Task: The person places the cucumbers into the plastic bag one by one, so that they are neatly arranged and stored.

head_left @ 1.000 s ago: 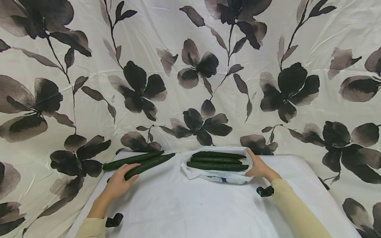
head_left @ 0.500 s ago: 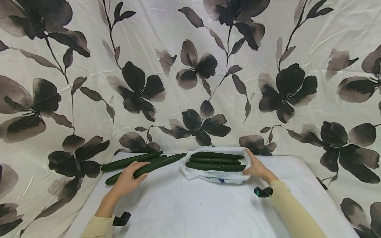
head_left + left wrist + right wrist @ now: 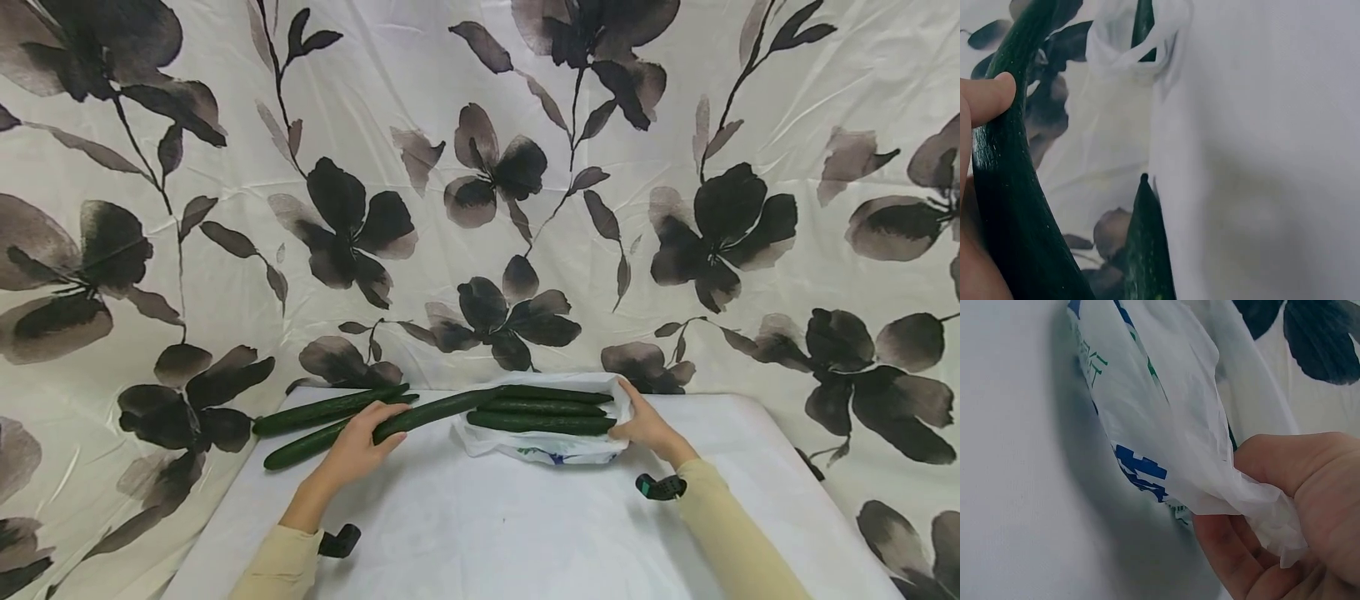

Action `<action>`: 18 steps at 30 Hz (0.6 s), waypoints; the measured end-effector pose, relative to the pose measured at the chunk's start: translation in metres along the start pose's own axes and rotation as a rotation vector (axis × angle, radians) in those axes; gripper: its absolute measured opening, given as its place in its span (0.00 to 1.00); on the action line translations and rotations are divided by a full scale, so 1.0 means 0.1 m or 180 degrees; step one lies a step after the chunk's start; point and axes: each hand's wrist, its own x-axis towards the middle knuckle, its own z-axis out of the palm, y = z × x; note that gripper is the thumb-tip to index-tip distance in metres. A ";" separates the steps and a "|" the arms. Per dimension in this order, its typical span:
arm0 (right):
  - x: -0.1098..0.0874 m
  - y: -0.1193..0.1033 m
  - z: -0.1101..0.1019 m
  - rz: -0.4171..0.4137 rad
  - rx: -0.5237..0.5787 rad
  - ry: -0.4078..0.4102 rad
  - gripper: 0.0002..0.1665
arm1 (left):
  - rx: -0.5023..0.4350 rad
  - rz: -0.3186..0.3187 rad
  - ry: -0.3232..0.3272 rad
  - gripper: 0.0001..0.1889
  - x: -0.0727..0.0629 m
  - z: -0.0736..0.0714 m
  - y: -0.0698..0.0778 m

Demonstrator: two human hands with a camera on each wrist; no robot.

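My left hand point(image 3: 360, 446) grips a long dark green cucumber point(image 3: 442, 407) off the table. Its far end reaches over the left side of a white plastic bag point(image 3: 495, 446). Inside the bag lie several more cucumbers point(image 3: 540, 424), side by side. At the bag's right end, my right hand point(image 3: 651, 423) holds the rim; the right wrist view has bunched plastic point(image 3: 1266, 512) between thumb and fingers. In the left wrist view, the thumb presses along the held cucumber point(image 3: 1013, 187), and another cucumber's tip point(image 3: 1145, 244) shows below.
Two cucumbers remain on the table's left side, one at the back point(image 3: 318, 412) and one in front point(image 3: 300, 448). A white cloth covers the table point(image 3: 495, 533). Floral fabric point(image 3: 420, 250) hangs right behind the far edge.
My left hand has lifted the cucumber off the left group and moved right, bringing its tip over the bag. The right hand stays at the bag's rim.
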 end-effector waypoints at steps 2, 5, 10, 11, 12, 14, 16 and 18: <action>0.00 0.01 0.00 0.0040 0.0035 0.0025 0.67 | 0.0062 0.0021 -0.0037 0.24 0.06 0.05 0.01; 0.00 0.02 0.01 0.0070 0.0081 0.0052 0.67 | 0.0216 0.0074 -0.0092 0.24 0.16 0.09 0.04; 0.00 0.02 0.02 0.0036 0.0105 0.0103 0.66 | 0.0190 0.0151 -0.0153 0.23 0.33 0.16 0.14; 0.00 0.03 0.02 0.0019 0.0103 0.0113 0.66 | 0.0128 0.0156 -0.0174 0.23 0.36 0.18 0.15; 0.00 0.03 0.03 0.0011 0.0103 0.0131 0.66 | 0.0062 0.0151 -0.0203 0.22 0.39 0.20 0.17; -0.01 0.03 0.03 -0.0012 0.0099 0.0149 0.65 | -0.0033 0.0150 -0.0247 0.22 0.46 0.24 0.20; -0.01 0.04 0.04 -0.0030 0.0093 0.0158 0.65 | -0.0067 0.0168 -0.0271 0.22 0.52 0.29 0.22; -0.02 0.04 0.05 -0.0023 0.0075 0.0170 0.65 | -0.0064 0.0197 -0.0280 0.22 0.57 0.33 0.26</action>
